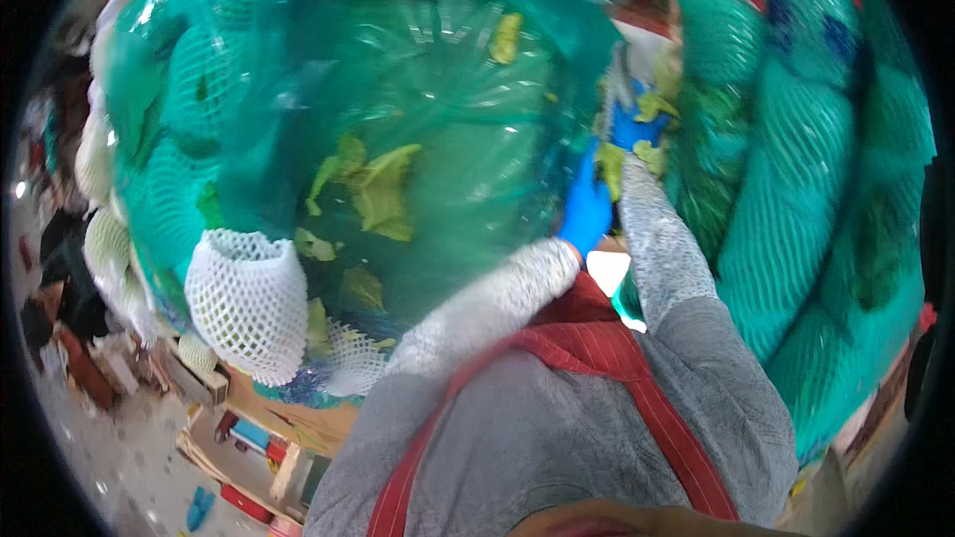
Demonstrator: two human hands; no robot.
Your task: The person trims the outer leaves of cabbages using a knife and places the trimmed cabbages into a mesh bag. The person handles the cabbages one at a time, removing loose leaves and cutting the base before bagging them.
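Both hands wear blue gloves and are close together to the right of a large green plastic bag (462,164). My left hand (587,209) is beside the bag's right edge, by some yellow-green leaves (612,164); blur hides whether it grips anything. My right hand (638,123) lies just beyond it, among leaf pieces and next to a greyish elongated thing (619,82) that I cannot identify. Loose leaf pieces (388,190) lie on the green plastic. A white foam net sleeve (246,306) stands at the bag's lower left.
Green bags (791,186) of net-wrapped produce fill the right side. More net-wrapped pieces (201,82) show at the left, under green plastic. An open wooden or cardboard box (239,455) sits lower left, near blue gloves (200,509) on the floor.
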